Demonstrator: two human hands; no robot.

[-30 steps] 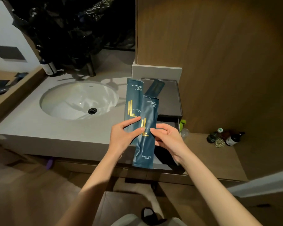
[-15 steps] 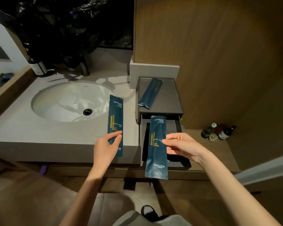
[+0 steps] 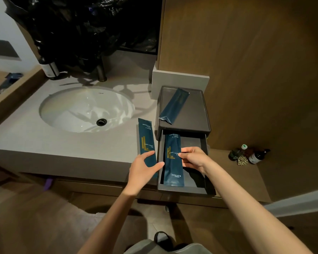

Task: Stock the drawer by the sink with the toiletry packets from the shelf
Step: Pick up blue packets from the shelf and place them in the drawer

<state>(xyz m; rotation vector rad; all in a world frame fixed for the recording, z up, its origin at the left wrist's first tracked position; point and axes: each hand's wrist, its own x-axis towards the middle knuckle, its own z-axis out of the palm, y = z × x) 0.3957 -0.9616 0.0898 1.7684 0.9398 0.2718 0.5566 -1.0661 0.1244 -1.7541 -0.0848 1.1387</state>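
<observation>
Left hand [image 3: 143,169] and right hand [image 3: 193,158] apart, one blue packet in each. In the right hand, pinched by its side edge: the dental kit packet [image 3: 173,173], long-ways over the open drawer [image 3: 182,190] right under that hand, most likely so as to go in flat. In the left hand, gripped near the bottom: a second packet [image 3: 146,140], just beside the drawer and above the surface [image 3: 81,149], probably next in line. Beyond the right hand, on top of the drawer box [image 3: 193,116]: a third packet [image 3: 173,106], not yet put away.

Drawer box [image 3: 195,111] and bottle [image 3: 50,69] on countertop [image 3: 44,143]
</observation>
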